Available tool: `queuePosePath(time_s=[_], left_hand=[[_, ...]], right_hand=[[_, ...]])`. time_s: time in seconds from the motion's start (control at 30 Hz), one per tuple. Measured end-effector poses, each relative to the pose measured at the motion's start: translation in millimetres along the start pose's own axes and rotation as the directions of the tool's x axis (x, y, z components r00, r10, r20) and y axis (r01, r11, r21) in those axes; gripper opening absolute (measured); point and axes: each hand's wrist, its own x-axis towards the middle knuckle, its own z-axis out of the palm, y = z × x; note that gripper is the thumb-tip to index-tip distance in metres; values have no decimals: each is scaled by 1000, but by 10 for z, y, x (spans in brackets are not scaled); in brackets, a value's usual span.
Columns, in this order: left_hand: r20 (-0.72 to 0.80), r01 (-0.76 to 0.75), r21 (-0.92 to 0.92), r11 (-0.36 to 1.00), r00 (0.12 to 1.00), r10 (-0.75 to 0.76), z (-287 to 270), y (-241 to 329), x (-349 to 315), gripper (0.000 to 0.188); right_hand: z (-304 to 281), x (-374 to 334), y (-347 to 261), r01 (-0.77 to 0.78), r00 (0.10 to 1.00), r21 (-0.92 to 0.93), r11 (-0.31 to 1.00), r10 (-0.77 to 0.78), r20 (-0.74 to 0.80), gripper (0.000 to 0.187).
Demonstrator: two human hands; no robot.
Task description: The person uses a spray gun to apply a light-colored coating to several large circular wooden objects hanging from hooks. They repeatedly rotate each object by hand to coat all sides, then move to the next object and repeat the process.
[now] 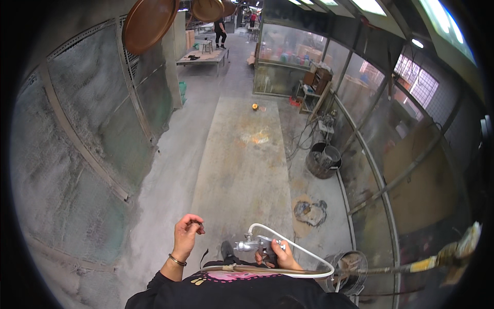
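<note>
The right hand [282, 252] is curled snugly round a silver spray gun [247, 246], near the black top [216, 294]. Holding it looks like the step now; the next move likely needs careful aiming. Its long body lies sideways, nose pointing left. The left hand [186, 230] is half curled; I can't tell if it holds anything.

Left hand [188, 230] is held up, kinda loosely curled, a bit left of bottom centre, with the left forearm [172, 270] angled up from the lower left. Right hand [284, 256] is held lower, just right of bottom centre, curled into a grip.
</note>
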Motion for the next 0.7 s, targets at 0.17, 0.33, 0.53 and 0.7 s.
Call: queuePosePath(time_s=[0.17,0.33,0.53,0.7], left_hand=[[174,-75,12,997,982,71,175,172,1171,13],[185,-27,16,1000,982,24,322,141,1944,15],[110,27,-31,999,994,-23,526,-201,2904,20],[-56,-36,-38,999,998,34,802,-208,3709,23]], right_hand=[[-302,902,-496,8,1000,-95,995,-9,-10,64],[-526,1495,-747,-2,997,-68,998,-3,-74,69],[-1105,2553,-1015,-112,993,-10,994,112,-35,61],[-1766,3685,-1491,-130,977,-125,984,149,155,59]])
